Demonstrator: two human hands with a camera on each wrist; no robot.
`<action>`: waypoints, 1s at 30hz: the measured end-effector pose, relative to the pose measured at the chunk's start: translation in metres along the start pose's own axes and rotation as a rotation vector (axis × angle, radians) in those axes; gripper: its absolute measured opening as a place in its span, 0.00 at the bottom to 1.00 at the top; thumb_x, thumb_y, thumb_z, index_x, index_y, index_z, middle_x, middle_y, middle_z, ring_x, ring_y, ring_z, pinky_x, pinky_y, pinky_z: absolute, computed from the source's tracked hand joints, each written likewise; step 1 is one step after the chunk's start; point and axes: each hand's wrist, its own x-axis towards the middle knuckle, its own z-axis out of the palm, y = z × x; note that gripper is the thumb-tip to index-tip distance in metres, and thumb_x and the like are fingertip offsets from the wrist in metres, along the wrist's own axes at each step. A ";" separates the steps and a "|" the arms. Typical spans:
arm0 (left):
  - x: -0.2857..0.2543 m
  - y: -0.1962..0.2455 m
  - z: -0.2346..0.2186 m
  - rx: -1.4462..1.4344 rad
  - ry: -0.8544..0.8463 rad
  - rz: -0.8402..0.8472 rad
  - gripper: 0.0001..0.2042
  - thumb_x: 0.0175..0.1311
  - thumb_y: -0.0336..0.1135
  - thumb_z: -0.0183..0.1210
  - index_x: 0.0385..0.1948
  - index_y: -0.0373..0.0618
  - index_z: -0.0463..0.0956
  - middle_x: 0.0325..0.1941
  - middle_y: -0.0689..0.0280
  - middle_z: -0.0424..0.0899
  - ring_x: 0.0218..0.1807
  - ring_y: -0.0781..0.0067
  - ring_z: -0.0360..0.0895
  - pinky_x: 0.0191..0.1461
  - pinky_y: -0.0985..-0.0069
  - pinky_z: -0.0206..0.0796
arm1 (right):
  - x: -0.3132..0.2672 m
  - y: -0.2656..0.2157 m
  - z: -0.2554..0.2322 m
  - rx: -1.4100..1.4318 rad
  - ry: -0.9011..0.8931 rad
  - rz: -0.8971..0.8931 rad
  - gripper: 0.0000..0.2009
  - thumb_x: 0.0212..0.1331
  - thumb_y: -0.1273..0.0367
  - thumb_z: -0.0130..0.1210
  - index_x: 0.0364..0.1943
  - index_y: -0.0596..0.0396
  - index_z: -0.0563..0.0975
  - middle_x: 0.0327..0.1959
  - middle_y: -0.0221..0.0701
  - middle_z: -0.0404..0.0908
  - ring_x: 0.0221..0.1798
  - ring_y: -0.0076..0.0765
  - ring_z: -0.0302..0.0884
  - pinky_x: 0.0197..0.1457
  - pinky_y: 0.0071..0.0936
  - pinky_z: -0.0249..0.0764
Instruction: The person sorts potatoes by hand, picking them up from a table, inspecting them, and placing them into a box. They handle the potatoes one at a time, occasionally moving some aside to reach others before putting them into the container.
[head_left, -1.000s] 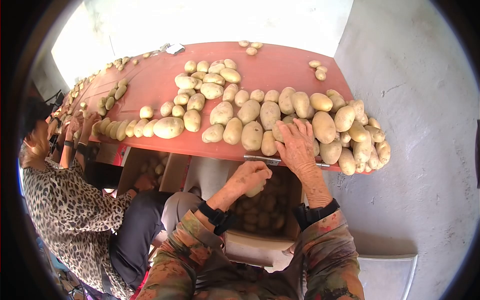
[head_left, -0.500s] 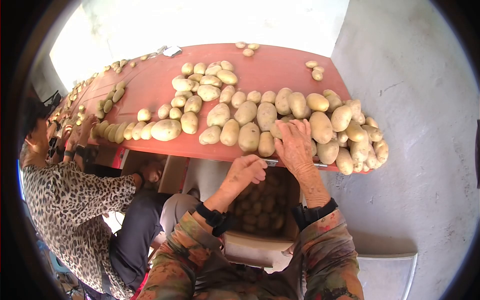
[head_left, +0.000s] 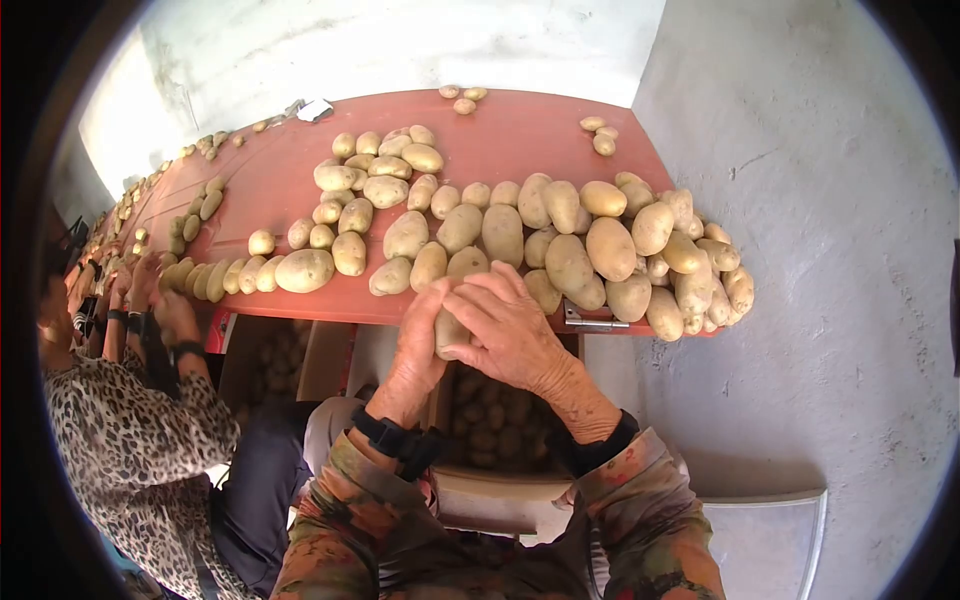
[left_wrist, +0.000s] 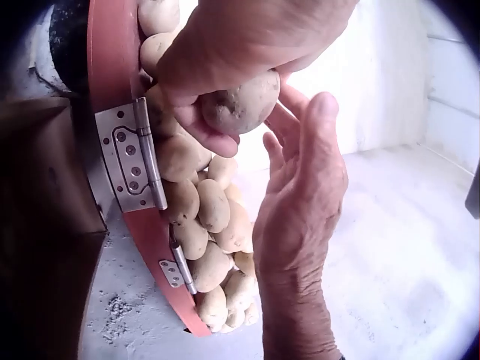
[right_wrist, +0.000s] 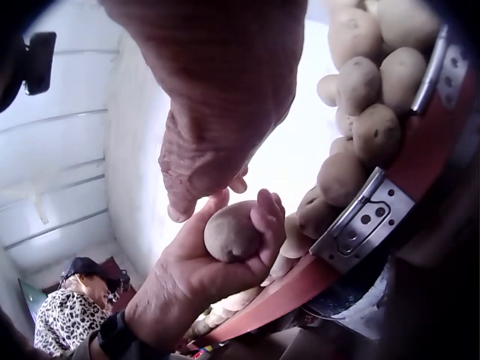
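In the head view my left hand [head_left: 415, 345] grips a potato [head_left: 450, 334] close in front of the table's near edge. The left wrist view shows that potato [left_wrist: 244, 105] between curled fingers and thumb. My right hand [head_left: 508, 332] reaches over from the right, overlapping the potato. Seen from the right wrist, the potato [right_wrist: 232, 231] sits in the left palm, with the right fingertips just above it. From the left wrist, the right hand [left_wrist: 304, 187] has extended fingers beside the potato. Behind both hands, rows of potatoes [head_left: 502, 233] line the red table [head_left: 520, 135].
A heap of potatoes [head_left: 690, 257] covers the table's right end. Beneath the edge stands a cardboard box [head_left: 500, 485] with potatoes inside. A metal hinge [head_left: 595, 318] is fixed to the edge. On the left sits another person [head_left: 130, 430] in a leopard-print top. A grey wall [head_left: 800, 250] bounds the right.
My right hand has left the potatoes on the table and moved left to my left hand. The left hand has moved left, its potato now visible. The view has shifted slightly right.
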 end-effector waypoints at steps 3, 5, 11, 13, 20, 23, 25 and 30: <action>-0.005 0.006 -0.003 0.215 -0.098 -0.229 0.16 0.69 0.40 0.54 0.51 0.39 0.72 0.43 0.58 0.81 0.38 0.66 0.83 0.35 0.69 0.79 | -0.001 0.011 -0.010 -0.126 0.123 -0.010 0.22 0.48 0.61 0.67 0.46 0.57 0.77 0.46 0.36 0.78 0.59 0.43 0.70 0.70 0.51 0.60; -0.012 0.006 0.008 0.246 -0.106 -0.243 0.14 0.67 0.38 0.55 0.48 0.38 0.73 0.38 0.59 0.81 0.34 0.67 0.82 0.29 0.72 0.77 | -0.003 0.020 -0.015 -0.136 0.169 0.039 0.20 0.49 0.62 0.66 0.45 0.58 0.77 0.45 0.36 0.79 0.57 0.44 0.71 0.69 0.51 0.61; -0.021 0.002 0.026 0.538 -0.217 -0.375 0.07 0.62 0.34 0.56 0.37 0.43 0.75 0.29 0.67 0.76 0.27 0.74 0.78 0.27 0.76 0.73 | -0.016 0.037 -0.028 -0.222 0.237 0.111 0.17 0.50 0.65 0.66 0.42 0.58 0.78 0.43 0.36 0.80 0.53 0.47 0.74 0.65 0.51 0.64; -0.022 -0.004 0.028 0.644 -0.235 -0.380 0.07 0.61 0.34 0.56 0.36 0.42 0.75 0.29 0.67 0.76 0.27 0.75 0.78 0.28 0.76 0.72 | -0.019 0.040 -0.032 -0.240 0.253 0.131 0.16 0.50 0.65 0.66 0.42 0.58 0.78 0.43 0.37 0.80 0.53 0.47 0.74 0.65 0.51 0.64; -0.019 -0.017 0.018 1.028 -0.298 -0.235 0.09 0.56 0.35 0.59 0.34 0.41 0.79 0.30 0.60 0.83 0.32 0.69 0.82 0.38 0.70 0.72 | -0.027 0.039 -0.033 -0.275 0.164 0.155 0.14 0.50 0.68 0.65 0.40 0.57 0.79 0.41 0.38 0.79 0.53 0.45 0.73 0.66 0.50 0.64; -0.017 -0.024 0.012 1.088 -0.285 -0.115 0.07 0.58 0.32 0.59 0.35 0.41 0.78 0.27 0.68 0.80 0.30 0.76 0.78 0.34 0.74 0.69 | -0.030 0.041 -0.030 -0.322 0.148 0.213 0.14 0.46 0.73 0.64 0.40 0.57 0.79 0.42 0.37 0.78 0.54 0.45 0.72 0.66 0.52 0.63; -0.019 -0.025 0.006 1.115 -0.332 -0.027 0.07 0.59 0.32 0.60 0.35 0.40 0.78 0.27 0.67 0.80 0.31 0.76 0.77 0.35 0.74 0.69 | -0.034 0.046 -0.030 -0.379 0.122 0.234 0.15 0.44 0.74 0.63 0.41 0.56 0.79 0.43 0.38 0.78 0.56 0.47 0.72 0.67 0.54 0.61; -0.018 -0.027 0.004 1.231 -0.365 0.131 0.09 0.60 0.34 0.60 0.37 0.40 0.79 0.28 0.63 0.81 0.31 0.72 0.77 0.38 0.72 0.69 | -0.042 0.053 -0.029 -0.489 0.064 0.273 0.19 0.39 0.78 0.60 0.43 0.56 0.79 0.47 0.40 0.77 0.62 0.53 0.68 0.69 0.59 0.57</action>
